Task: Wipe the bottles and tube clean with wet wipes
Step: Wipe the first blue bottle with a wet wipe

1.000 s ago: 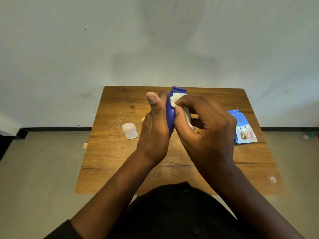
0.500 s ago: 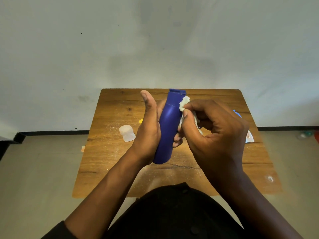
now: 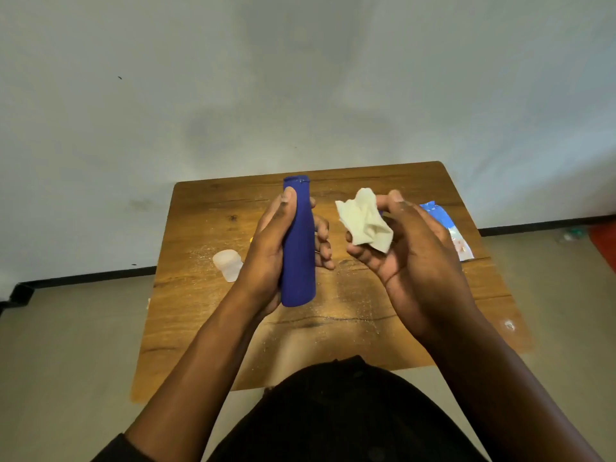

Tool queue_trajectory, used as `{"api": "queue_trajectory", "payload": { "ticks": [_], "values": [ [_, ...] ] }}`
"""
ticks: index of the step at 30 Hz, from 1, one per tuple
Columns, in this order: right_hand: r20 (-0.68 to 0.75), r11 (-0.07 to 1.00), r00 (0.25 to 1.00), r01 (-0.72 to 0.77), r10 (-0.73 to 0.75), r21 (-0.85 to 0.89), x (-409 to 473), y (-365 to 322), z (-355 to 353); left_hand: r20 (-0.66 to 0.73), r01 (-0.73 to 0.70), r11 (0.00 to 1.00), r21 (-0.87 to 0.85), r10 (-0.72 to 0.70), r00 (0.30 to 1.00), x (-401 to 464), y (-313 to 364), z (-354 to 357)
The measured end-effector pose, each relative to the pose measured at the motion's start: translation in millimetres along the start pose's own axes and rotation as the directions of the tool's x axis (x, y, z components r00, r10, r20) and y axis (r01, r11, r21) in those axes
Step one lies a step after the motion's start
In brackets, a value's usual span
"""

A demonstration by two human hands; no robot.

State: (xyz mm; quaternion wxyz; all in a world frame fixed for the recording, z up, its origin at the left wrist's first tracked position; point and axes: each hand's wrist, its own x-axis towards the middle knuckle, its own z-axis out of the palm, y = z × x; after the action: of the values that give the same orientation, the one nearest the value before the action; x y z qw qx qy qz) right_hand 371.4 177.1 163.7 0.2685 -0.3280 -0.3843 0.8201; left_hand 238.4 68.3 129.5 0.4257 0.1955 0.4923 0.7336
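Blue bottle (image 3: 297, 248) stands upright in your left hand (image 3: 271, 248), fingers curled around it, while at 3 o'clock your right hand (image 3: 405, 258) pinches the crumpled wet wipe (image 3: 365, 221).

Left hand (image 3: 266, 251): fingers and thumb wrapped round the blue bottle (image 3: 297, 248), holding it upright, thumb extended along the side facing the camera. Right hand (image 3: 410, 258): positioned to the right of the bottle, apart from it, palm turned inward, fingers curled, pinching the crumpled wet wipe (image 3: 365, 220). Both forearms extend forward, raised above the counter (image 3: 206, 221).
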Motion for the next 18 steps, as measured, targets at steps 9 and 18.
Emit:
{"api": "queue_trajectory", "payload": {
  "ticks": [9,18],
  "values": [
    [-0.066,0.982,0.993,-0.105,0.096,-0.157,13,6,-37,-0.087,-0.032,0.729,0.684,0.126,0.988,33,-30,-23],
    [-0.099,0.966,0.973,-0.221,0.209,-0.136,30,17,-70,-0.011,-0.007,0.144,0.99,0.123,0.992,77,-65,-49]
  ]
}}
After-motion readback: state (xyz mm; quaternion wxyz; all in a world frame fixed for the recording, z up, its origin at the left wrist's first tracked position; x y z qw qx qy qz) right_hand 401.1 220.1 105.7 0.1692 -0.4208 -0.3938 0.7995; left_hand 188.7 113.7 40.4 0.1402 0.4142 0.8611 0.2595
